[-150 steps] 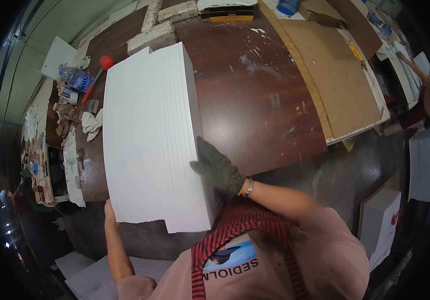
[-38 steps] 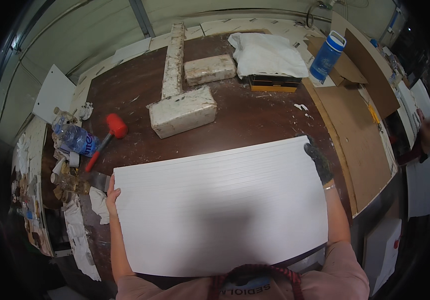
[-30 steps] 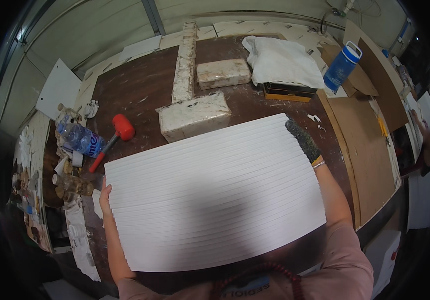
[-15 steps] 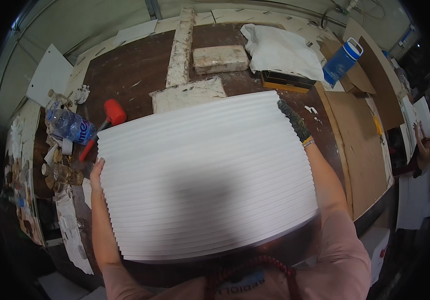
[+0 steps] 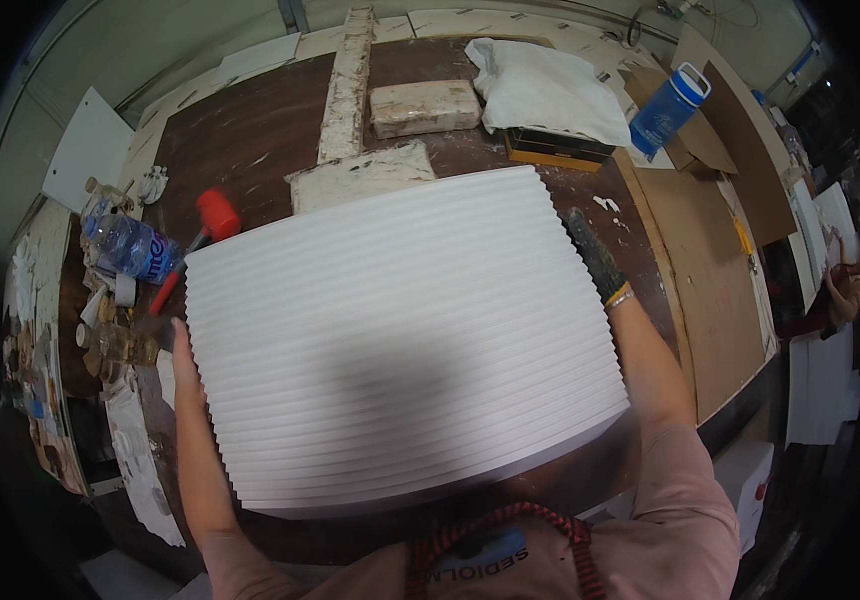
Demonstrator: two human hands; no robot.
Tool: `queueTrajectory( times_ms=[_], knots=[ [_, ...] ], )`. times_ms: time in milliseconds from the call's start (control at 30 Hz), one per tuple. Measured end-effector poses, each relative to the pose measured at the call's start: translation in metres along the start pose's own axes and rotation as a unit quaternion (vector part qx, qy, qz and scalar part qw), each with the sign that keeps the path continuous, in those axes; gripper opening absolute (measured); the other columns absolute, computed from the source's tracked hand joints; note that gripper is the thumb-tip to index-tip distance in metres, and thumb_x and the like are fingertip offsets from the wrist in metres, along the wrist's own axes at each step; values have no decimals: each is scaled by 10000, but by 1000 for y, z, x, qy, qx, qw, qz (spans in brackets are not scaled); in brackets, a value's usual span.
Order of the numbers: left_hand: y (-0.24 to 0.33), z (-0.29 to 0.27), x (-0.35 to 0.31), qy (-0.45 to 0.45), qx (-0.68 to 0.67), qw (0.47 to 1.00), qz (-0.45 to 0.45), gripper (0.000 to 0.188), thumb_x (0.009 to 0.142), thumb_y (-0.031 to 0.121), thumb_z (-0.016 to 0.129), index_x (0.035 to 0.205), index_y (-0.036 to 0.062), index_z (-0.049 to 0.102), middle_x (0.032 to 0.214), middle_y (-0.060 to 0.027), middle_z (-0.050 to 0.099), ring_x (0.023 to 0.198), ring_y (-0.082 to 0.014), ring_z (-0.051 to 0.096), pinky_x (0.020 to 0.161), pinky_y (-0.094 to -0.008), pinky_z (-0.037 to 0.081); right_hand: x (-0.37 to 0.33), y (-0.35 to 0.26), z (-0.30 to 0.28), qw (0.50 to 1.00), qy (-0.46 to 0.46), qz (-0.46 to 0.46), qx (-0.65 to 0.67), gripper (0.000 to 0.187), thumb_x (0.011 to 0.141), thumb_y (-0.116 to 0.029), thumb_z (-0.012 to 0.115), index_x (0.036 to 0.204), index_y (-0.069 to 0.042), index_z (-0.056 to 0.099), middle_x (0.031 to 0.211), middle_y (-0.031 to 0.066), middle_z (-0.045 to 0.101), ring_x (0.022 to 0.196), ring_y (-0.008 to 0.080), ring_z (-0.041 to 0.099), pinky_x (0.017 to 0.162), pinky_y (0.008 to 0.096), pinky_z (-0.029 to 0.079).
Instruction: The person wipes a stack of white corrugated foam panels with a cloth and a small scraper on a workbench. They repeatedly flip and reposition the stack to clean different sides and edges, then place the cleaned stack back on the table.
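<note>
A fanned stack of white rectangular sheets [image 5: 400, 340] lies on the dark brown counter [image 5: 240, 125] between the bare left hand [image 5: 183, 350], its grip impossible to tell, and the dark-gloved right hand [image 5: 596, 256], open, fingers straight.

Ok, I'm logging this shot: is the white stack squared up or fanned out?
Fanned out: the white stack shows many parallel edges in steps, and its sides are jagged.

White sheet stack [image 5: 400, 300], fanned in stepped rows, slanting across brown table [image 5: 250, 130].
</note>
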State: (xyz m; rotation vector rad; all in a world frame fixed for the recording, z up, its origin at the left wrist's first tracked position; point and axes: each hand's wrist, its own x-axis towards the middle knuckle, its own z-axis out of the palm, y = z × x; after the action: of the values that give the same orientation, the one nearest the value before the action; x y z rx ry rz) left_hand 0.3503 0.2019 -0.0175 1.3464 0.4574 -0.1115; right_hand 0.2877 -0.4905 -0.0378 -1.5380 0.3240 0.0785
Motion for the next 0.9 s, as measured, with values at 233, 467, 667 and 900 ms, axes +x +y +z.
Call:
queueTrajectory(
  times_ms=[233, 467, 667, 900],
  knots=[
    [-46, -60, 19, 16, 122, 990, 72, 693, 1057, 498, 494, 1515, -16, 417, 1529, -88, 466, 1405, -201, 428, 1178, -344, 311, -45, 36, -14, 995, 5, -92, 20, 421, 1103, -219, 446, 1456, 2, 508, 1477, 120, 534, 1350, 189, 525, 1174, 342, 399],
    [-53, -63, 36, -95, 25, 995, 18, 575, 1035, 385, 583, 1458, 4, 501, 1417, -71, 550, 1317, -167, 495, 1134, -330, 359, -30, 61, -37, 993, 34, -28, -112, 451, 1097, -211, 428, 1491, 6, 458, 1522, 106, 489, 1401, 200, 472, 1202, 355, 362],
    [-11, -2, 4, -18, 72, 997, -18, 593, 970, 465, 649, 1376, 40, 575, 1282, -73, 630, 1168, -194, 605, 1012, -356, 485, -4, 19, 0, 998, 46, -36, 20, 529, 1096, -308, 444, 1536, -19, 403, 1548, 84, 458, 1410, 174, 449, 1210, 345, 326],
    [-8, -2, 7, -30, 152, 987, 49, 557, 967, 436, 651, 1357, 44, 585, 1282, -86, 637, 1146, -201, 622, 998, -349, 502, -8, -17, 28, 983, 30, 55, 170, 519, 1109, -235, 345, 1579, -18, 310, 1613, 83, 372, 1482, 170, 355, 1246, 327, 252]
  ],
)
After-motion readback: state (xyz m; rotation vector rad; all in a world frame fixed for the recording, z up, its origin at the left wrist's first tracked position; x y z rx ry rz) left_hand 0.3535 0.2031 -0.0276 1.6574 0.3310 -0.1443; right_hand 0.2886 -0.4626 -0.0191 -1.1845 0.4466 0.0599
